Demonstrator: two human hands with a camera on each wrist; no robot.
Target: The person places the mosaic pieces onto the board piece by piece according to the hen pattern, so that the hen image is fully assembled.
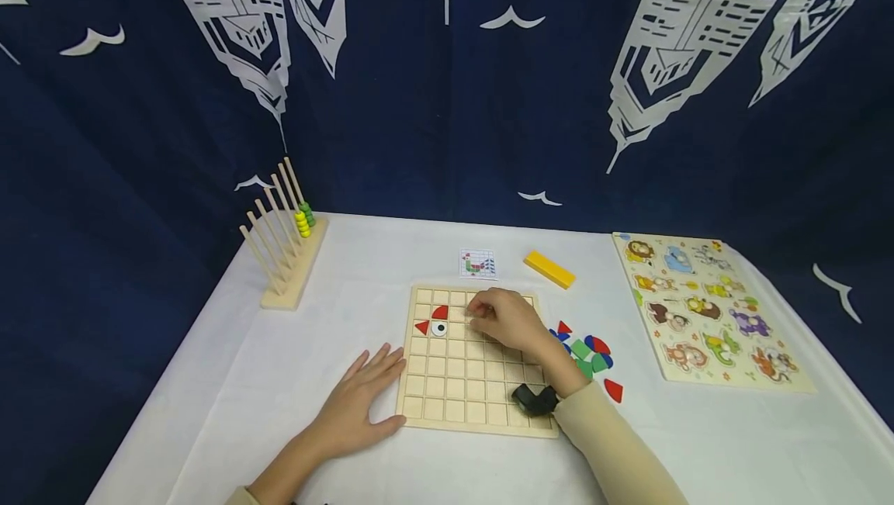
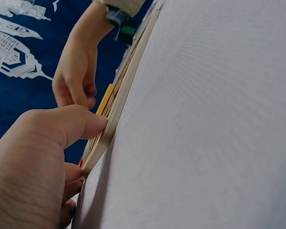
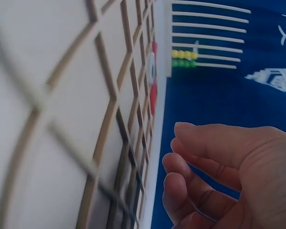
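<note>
A wooden grid board (image 1: 434, 410) lies on the table. Near its upper left sit a red quarter-circle piece (image 1: 441, 311), a red triangle (image 1: 422, 327) and a white piece with a black dot (image 1: 438, 328). My left hand (image 1: 356, 408) rests on the cloth with fingers spread, its thumb and fingertips at the board's left edge. Over the upper part of the board hovers my right hand (image 1: 508, 320). Its fingers (image 3: 207, 143) are loosely bent, and nothing shows between them in the right wrist view. A black camera (image 1: 534, 399) is on the right wrist.
Several coloured pieces (image 1: 581, 349) lie right of the board, partly behind the right forearm. Behind it are a pattern card (image 1: 478, 264) and a yellow block (image 1: 549, 269). A peg rack (image 1: 296, 276) with beads stands left; an animal puzzle (image 1: 712, 311) lies right.
</note>
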